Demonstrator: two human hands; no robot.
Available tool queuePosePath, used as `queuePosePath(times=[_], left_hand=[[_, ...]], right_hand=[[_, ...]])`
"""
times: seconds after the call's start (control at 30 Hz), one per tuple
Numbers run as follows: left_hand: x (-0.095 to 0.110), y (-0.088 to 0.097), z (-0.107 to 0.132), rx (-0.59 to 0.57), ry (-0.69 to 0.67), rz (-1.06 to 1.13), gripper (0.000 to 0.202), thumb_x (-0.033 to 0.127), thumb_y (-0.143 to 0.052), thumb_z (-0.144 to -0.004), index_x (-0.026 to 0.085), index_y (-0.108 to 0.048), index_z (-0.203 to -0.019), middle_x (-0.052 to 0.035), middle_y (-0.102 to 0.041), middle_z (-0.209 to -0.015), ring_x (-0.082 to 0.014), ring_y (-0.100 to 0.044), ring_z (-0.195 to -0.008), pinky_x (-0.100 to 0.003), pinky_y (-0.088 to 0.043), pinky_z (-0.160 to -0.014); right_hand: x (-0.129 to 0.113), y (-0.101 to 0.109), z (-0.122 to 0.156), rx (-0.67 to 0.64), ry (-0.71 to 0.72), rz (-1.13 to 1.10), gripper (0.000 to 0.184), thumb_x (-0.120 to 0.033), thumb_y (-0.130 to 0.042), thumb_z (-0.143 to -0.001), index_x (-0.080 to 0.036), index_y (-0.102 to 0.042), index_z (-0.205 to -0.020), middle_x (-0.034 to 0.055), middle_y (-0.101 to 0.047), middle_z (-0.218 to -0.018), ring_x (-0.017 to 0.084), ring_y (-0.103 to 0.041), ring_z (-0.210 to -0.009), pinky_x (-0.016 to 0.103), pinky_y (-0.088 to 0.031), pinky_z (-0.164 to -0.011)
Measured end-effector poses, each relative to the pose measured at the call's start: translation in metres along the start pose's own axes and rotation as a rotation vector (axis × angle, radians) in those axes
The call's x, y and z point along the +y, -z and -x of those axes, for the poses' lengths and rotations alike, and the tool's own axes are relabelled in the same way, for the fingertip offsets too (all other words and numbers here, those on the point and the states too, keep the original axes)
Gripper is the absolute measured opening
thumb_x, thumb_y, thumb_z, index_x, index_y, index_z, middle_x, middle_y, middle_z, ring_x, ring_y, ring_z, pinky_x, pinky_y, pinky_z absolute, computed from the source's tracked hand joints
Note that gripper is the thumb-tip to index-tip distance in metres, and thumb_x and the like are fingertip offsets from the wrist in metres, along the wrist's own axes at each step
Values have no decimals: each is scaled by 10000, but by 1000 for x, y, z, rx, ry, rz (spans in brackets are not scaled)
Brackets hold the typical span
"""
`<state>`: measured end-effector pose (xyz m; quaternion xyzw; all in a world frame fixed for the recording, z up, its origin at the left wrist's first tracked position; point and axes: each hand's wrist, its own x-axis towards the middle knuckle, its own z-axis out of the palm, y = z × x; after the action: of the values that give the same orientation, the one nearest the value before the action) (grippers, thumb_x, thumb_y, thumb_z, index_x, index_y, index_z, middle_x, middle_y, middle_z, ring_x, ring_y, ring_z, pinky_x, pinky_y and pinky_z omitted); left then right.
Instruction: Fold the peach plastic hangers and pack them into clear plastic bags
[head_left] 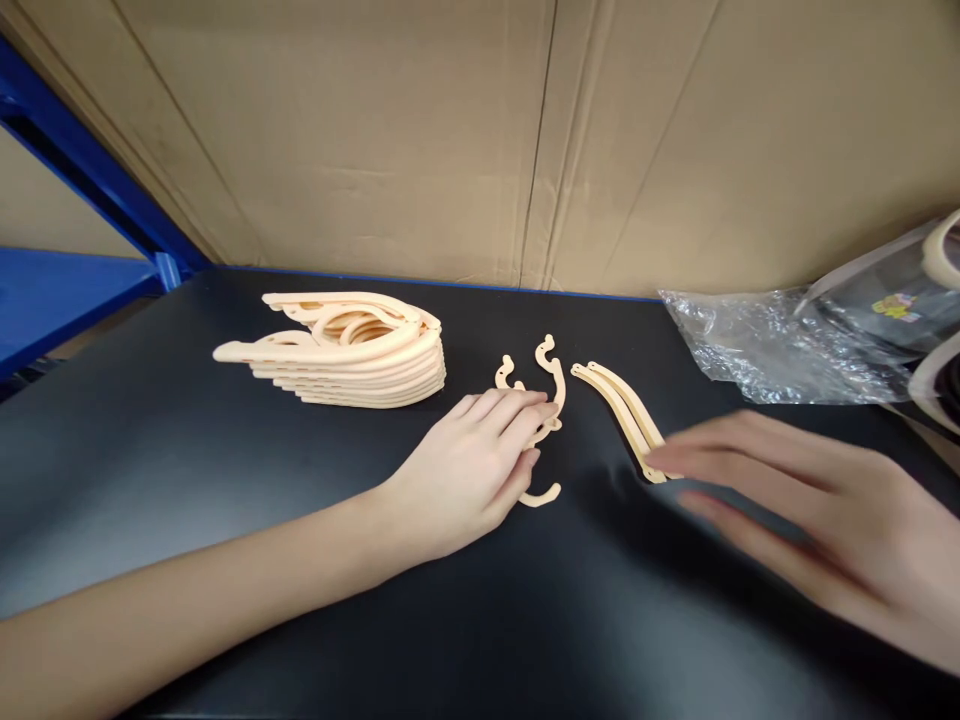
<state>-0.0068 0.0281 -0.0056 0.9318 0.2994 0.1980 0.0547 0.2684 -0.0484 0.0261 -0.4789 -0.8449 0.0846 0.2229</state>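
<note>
My left hand (476,465) rests over pale beige plastic hanger hooks (556,372), its fingers bent and closed on them. Curved ends of the hooks stick out above and below the hand; their middles are covered. To the right, curved hanger arms (619,405) lie side by side on the black tabletop. My right hand (817,510), smeared by motion, is at their near end with thumb and fingers apart. Its fingertips overlap the arms in view; whether they touch is unclear. Left of centre sits a neat stack of folded beige hangers (352,350).
Crumpled clear plastic bags (757,345) lie at the back right, beside a bag with a small yellow print (892,305). Cardboard (360,140) stands upright behind the black table (187,420). A blue metal frame (90,150) rises at the left.
</note>
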Motion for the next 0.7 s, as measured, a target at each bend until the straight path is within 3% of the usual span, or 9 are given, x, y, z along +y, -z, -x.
queuePosePath(times=[0.1, 0.2, 0.33, 0.57, 0.7], left_hand=[[-1, 4, 0, 14, 16, -38, 264, 250, -502, -984, 131, -577, -1207, -90, -627, -1203, -254, -561, -1039, -391, -452, -850], [-2, 6, 1, 9, 58, -30, 197, 298, -584, -947, 149, -610, -1072, -61, -629, -1046, -236, -540, -905, -366, -422, -755], [-4, 5, 2, 38, 102, -24, 80, 230, -595, -912, 153, -590, -891, -35, -583, -860, -212, -487, -779, -339, -368, -673], [-5, 7, 3, 116, 119, 54, 126, 137, -571, -874, 164, -523, -761, -4, -539, -749, -176, -436, -707, -310, -331, -631], [-5, 6, 4, 155, 108, 102, 170, 153, -558, -883, 171, -484, -731, 4, -531, -720, -165, -431, -690, -293, -324, -614]], right_hand=[[16, 3, -59, -32, 382, 270, 270, -234, -441, -1001, -198, -680, -1119, 73, -702, -1054, 213, -656, -933, 359, -550, -773], [26, -7, -97, -58, 504, 445, 252, -142, -472, -965, -133, -696, -1078, 113, -695, -1024, 269, -641, -907, 427, -546, -758], [36, -16, -124, -156, 550, 431, 266, -155, -486, -960, -151, -699, -1120, 117, -681, -1115, 276, -623, -948, 434, -533, -808], [16, -12, -122, -345, 419, -13, 253, -198, -475, -981, -212, -662, -1150, 43, -683, -1078, 181, -608, -974, 369, -480, -894], [-1, -15, -103, -278, 423, 14, 219, -214, -479, -995, -199, -664, -1111, 47, -678, -1069, 186, -596, -980, 370, -455, -895]])
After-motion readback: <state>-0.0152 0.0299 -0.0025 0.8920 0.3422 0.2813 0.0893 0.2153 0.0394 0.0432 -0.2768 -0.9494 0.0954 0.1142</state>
